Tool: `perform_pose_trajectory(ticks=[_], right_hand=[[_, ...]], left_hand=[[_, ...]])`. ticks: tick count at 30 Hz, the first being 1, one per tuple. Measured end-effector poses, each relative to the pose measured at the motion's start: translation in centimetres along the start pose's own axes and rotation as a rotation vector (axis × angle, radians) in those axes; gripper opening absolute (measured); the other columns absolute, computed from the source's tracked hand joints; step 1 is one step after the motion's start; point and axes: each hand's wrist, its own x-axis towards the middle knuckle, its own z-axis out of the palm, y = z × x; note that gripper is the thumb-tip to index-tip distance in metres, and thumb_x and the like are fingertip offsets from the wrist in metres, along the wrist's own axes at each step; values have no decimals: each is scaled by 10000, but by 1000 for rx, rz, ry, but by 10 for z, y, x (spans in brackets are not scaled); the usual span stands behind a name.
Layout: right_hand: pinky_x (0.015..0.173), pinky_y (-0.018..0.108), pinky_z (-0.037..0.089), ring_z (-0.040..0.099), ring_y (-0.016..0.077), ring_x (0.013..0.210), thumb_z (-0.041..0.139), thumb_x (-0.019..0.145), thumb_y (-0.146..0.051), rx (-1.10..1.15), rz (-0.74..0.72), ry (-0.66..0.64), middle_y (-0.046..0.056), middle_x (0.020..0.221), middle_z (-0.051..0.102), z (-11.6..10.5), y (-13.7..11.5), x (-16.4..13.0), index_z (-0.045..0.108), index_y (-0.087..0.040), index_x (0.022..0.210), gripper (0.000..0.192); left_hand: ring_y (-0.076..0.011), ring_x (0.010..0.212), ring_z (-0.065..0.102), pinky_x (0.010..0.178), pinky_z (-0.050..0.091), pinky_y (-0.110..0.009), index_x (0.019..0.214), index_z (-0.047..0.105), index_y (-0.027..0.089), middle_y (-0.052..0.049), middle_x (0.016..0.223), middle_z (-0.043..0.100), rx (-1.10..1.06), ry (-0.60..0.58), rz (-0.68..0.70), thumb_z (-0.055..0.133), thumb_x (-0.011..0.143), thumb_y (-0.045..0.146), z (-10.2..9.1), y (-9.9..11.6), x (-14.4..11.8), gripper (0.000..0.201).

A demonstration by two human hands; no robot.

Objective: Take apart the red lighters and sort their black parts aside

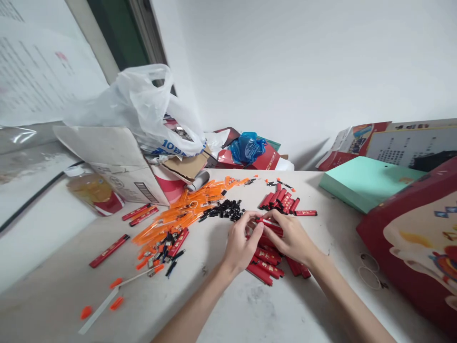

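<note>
Both hands meet over the middle of a white table [228,309]. My left hand [242,243] and my right hand [291,236] pinch the same thin red stick [268,223] between their fingertips. Under and just in front of the hands lies a loose heap of similar red sticks [267,264]. A tidier row of red sticks [280,199] rests just beyond the hands. Small black parts [224,209] are piled to the left of my left hand.
Orange strips [178,216] spread left of the black parts; single red sticks [109,251] lie further left. A cardboard box with a white plastic bag [139,119] stands at the back left. A mint-green box [360,183] and a red box [417,247] flank the right. Two rubber bands [369,271] lie nearby.
</note>
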Motion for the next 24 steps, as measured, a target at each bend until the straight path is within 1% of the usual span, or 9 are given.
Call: perform_pose_trajectory(ticks=[3, 7, 11, 15, 18, 20, 22, 24], right_hand=[[778, 352, 464, 660, 227, 827, 461, 1036, -311, 9, 1, -16, 56, 944, 705, -2, -2, 1, 582, -214, 1067, 159], [801, 336, 454, 643, 204, 856, 358, 1080, -324, 143, 32, -8, 47, 963, 696, -5, -1, 3, 617, -215, 1014, 289], [801, 323, 462, 635, 200, 879, 442, 1060, -414, 316, 64, 3, 40, 971, 700, -8, 2, 5, 653, -214, 988, 299], [800, 322, 469, 632, 204, 891, 522, 1022, -477, 424, 101, -6, 32, 985, 711, -12, 6, 5, 675, -219, 1013, 301], [769, 324, 470, 639, 208, 890, 534, 1013, -492, 456, 114, -28, 42, 1055, 729, -13, 7, 5, 696, -222, 1090, 323], [759, 331, 474, 644, 213, 891, 536, 1009, -502, 459, 125, -38, 50, 1089, 736, -14, 8, 6, 701, -225, 1122, 342], [788, 343, 482, 651, 226, 931, 554, 1000, -504, 464, 132, -35, 54, 1107, 740, -15, 9, 6, 705, -230, 1126, 337], [824, 354, 489, 655, 235, 974, 575, 991, -493, 474, 126, -33, 55, 1116, 743, -15, 10, 6, 709, -235, 1119, 318]], left_hand=[[-167, 833, 650, 735, 501, -270, 1077, 620, 208, -33, 1018, 701, -50, -4, -22, 539, 978, 328, 0, -1, 1, 176], [-156, 781, 649, 708, 506, -257, 1030, 623, 189, -31, 931, 697, -75, 3, -46, 575, 933, 263, 0, -2, 2, 131], [-148, 756, 647, 688, 508, -252, 1009, 626, 182, -36, 934, 700, -66, 6, -46, 589, 906, 234, -1, -4, 3, 121], [-140, 734, 639, 682, 511, -252, 1010, 628, 182, -33, 926, 700, -45, 9, -30, 591, 886, 213, -2, -4, 5, 134], [-143, 746, 649, 687, 513, -252, 1009, 624, 180, -36, 930, 703, -42, 2, -34, 592, 870, 204, -4, -3, 7, 144], [-151, 781, 661, 692, 511, -252, 1042, 626, 182, -40, 953, 711, -43, -12, -38, 586, 865, 197, -5, -2, 7, 182], [-154, 800, 660, 689, 504, -250, 1090, 629, 188, -37, 971, 715, -37, -33, -38, 571, 870, 187, -6, -2, 8, 228], [-149, 770, 640, 675, 492, -250, 1127, 636, 194, -25, 944, 710, -12, -58, -35, 549, 884, 185, -8, -2, 9, 259]])
